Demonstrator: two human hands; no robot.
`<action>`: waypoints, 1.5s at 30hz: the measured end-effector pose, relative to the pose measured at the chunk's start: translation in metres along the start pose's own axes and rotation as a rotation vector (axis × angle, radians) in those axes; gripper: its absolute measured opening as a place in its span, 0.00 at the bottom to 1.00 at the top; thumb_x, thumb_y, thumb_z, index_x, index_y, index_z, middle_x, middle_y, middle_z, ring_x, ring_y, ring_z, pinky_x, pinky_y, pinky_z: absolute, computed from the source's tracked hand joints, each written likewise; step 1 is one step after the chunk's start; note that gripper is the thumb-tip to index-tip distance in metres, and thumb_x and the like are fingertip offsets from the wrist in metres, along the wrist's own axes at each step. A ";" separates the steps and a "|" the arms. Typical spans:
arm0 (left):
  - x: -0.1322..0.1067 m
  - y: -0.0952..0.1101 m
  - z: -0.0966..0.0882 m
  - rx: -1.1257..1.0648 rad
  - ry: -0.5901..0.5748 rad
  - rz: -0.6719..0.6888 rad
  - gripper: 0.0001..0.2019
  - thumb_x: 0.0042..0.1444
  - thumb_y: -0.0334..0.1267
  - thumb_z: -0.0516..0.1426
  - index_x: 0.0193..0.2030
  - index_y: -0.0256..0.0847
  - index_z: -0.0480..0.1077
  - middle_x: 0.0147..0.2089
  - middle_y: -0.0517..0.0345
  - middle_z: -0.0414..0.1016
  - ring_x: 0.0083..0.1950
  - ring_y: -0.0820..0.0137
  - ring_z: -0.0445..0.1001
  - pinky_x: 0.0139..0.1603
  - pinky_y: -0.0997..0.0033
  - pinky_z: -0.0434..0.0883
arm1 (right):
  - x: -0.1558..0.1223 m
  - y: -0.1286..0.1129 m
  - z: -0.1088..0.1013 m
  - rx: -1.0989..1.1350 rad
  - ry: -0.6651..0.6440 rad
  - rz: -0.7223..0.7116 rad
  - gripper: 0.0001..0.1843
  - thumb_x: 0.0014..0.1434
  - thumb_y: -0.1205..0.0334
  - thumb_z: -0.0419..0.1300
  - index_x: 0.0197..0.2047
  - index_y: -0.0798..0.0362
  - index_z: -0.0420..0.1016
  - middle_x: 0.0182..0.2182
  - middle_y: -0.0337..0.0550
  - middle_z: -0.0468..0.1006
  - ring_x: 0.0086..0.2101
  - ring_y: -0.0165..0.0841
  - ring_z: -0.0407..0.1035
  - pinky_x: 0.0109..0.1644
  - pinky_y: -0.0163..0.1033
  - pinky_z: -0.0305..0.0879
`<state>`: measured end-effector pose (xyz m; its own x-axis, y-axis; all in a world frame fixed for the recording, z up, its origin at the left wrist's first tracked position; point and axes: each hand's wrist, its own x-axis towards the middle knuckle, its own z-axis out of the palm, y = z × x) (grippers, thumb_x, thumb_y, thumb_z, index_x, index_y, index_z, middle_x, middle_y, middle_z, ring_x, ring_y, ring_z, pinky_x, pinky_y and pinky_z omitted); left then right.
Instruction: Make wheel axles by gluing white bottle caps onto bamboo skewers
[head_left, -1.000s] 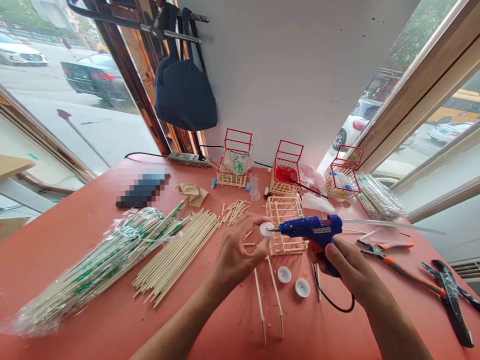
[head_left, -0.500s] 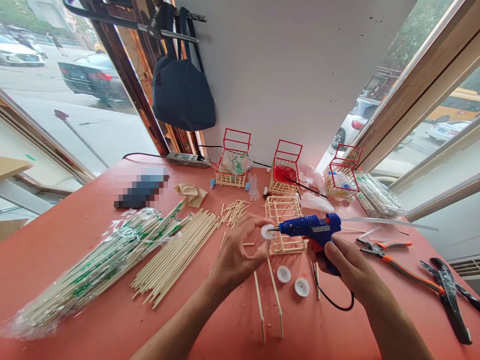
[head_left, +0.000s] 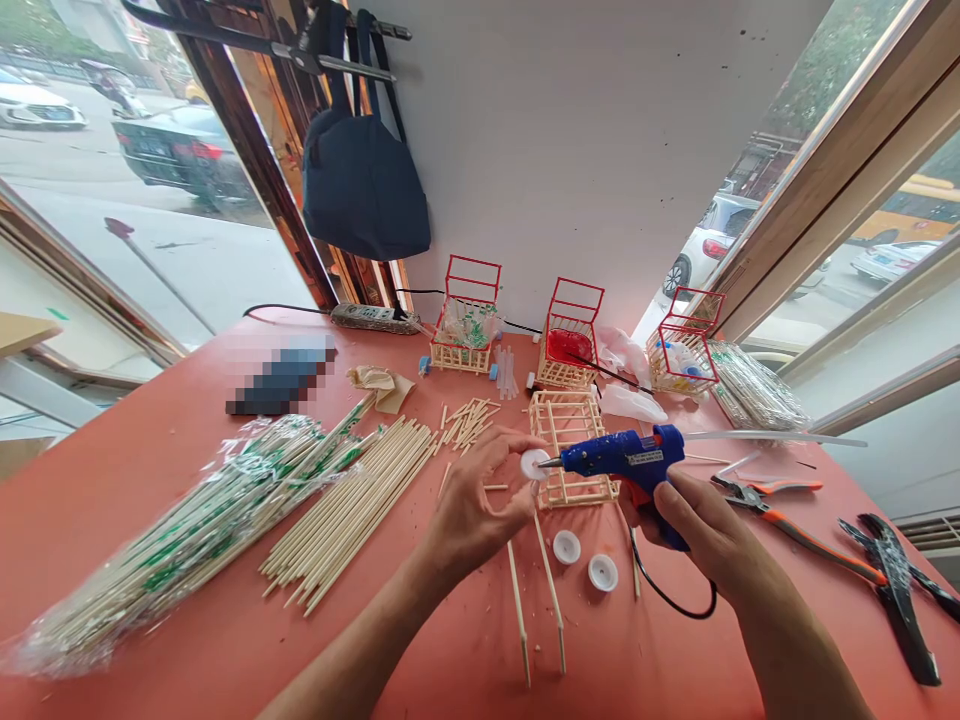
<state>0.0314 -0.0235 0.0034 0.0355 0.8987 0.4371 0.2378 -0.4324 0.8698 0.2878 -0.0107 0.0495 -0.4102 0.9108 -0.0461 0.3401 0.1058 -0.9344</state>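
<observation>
Between the thumb and fingers of my left hand is a small white plastic cap, held up above the table. My right hand is wrapped round the handle of a blue glue gun. Its metal nozzle points left and meets the cap, or comes very close to it. A clear glue stick sticks out from the gun's back. Behind the gun stands a frame of wooden sticks, partly hidden by it. Two more white caps, a nearer one and another, lie below.
Loose wooden sticks and a plastic-wrapped bundle lie left. Pliers and black cutters lie right. Small stick carts with red handles line the back, near a power strip. The gun's cord loops below my right hand.
The glue gun has shifted very slightly right, with its nozzle still at the cap. My left hand keeps the cap in nearly the same place.
</observation>
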 end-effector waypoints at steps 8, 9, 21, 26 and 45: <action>0.002 0.005 0.000 0.015 -0.004 0.009 0.16 0.54 0.26 0.57 0.48 0.42 0.75 0.47 0.53 0.81 0.50 0.62 0.79 0.53 0.63 0.73 | 0.001 -0.001 0.003 -0.001 0.007 -0.013 0.31 0.65 0.32 0.56 0.34 0.54 0.74 0.23 0.39 0.68 0.23 0.29 0.59 0.25 0.34 0.60; 0.002 0.005 0.001 0.012 -0.004 0.011 0.16 0.54 0.26 0.57 0.48 0.42 0.75 0.47 0.53 0.81 0.50 0.62 0.79 0.53 0.63 0.73 | 0.001 -0.001 0.003 0.001 0.010 -0.009 0.31 0.65 0.31 0.56 0.34 0.54 0.74 0.23 0.39 0.68 0.24 0.29 0.59 0.25 0.35 0.60; 0.000 0.003 0.001 0.002 -0.009 0.011 0.16 0.55 0.27 0.58 0.49 0.43 0.75 0.48 0.52 0.81 0.51 0.61 0.79 0.53 0.62 0.74 | -0.001 0.002 0.001 0.039 0.016 0.012 0.30 0.65 0.32 0.56 0.33 0.53 0.75 0.25 0.41 0.69 0.24 0.29 0.58 0.26 0.35 0.62; -0.001 0.001 0.001 -0.001 -0.008 -0.003 0.17 0.54 0.26 0.58 0.49 0.43 0.75 0.49 0.53 0.81 0.51 0.61 0.79 0.53 0.62 0.74 | -0.001 0.002 0.000 0.006 0.016 0.017 0.31 0.66 0.32 0.55 0.33 0.53 0.75 0.25 0.40 0.68 0.24 0.30 0.58 0.26 0.35 0.61; -0.003 -0.009 0.005 0.060 0.117 -0.086 0.08 0.58 0.36 0.65 0.44 0.44 0.74 0.44 0.56 0.80 0.47 0.62 0.79 0.49 0.64 0.73 | -0.004 0.007 0.002 -0.109 0.051 -0.054 0.31 0.68 0.33 0.52 0.34 0.54 0.75 0.23 0.39 0.68 0.23 0.29 0.58 0.27 0.35 0.59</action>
<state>0.0339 -0.0217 -0.0069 -0.0998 0.9161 0.3884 0.2927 -0.3461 0.8914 0.2903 -0.0144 0.0426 -0.3876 0.9215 0.0244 0.4100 0.1960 -0.8908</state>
